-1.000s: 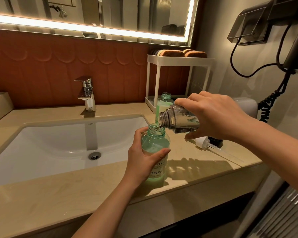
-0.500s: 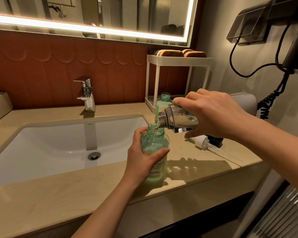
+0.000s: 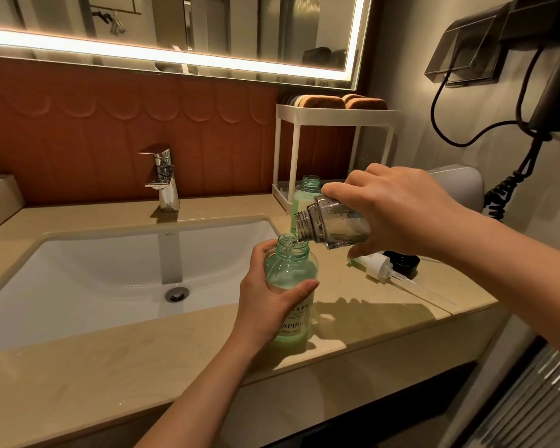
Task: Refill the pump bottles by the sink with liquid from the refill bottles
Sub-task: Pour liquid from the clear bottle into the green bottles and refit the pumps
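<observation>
Sideways, the refill bottle (image 3: 335,226) lies inside the right hand's (image 3: 404,211) curled fingers (image 3: 337,188).

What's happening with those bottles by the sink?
A person is refilling. The left hand holds the green bottle upright on the counter, and the right hand tips a clear bottle so liquid trickles into its open neck. A white pump lies on the counter nearby, and a second green bottle, also open, stands behind.
</observation>
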